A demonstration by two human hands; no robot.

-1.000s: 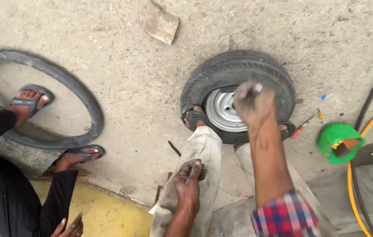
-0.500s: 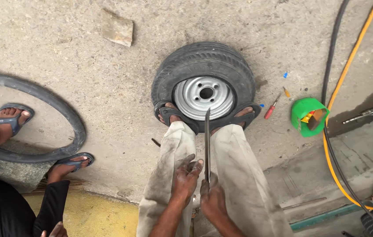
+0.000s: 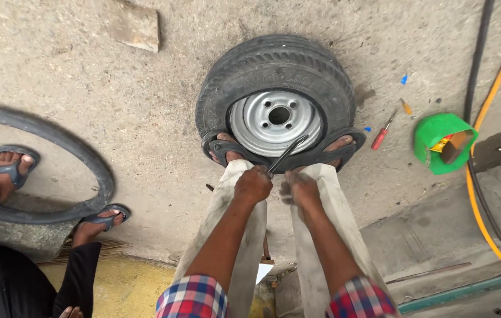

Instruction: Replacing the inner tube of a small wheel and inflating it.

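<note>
We look down at our left hand (image 3: pixel 253 184), clenched around the near end of a dark tyre lever (image 3: pixel 286 155). Our right hand (image 3: pixel 301 188) sits just beside it, fist closed; we cannot tell whether it grips the bar. The lever's tip reaches away from the grip to the silver rim of a small wheel (image 3: pixel 275 94), pinned under both sandalled feet. Right of the grip lie a red screwdriver (image 3: pixel 383 130) and green tub (image 3: pixel 435 133).

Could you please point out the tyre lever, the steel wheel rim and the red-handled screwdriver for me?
tyre lever (image 3: pixel 289 153): head view, on the dark shaft above the hands.
steel wheel rim (image 3: pixel 256 121): head view, on the grey disc left of the hub hole.
red-handled screwdriver (image 3: pixel 379 139): head view, on the red handle.
</note>
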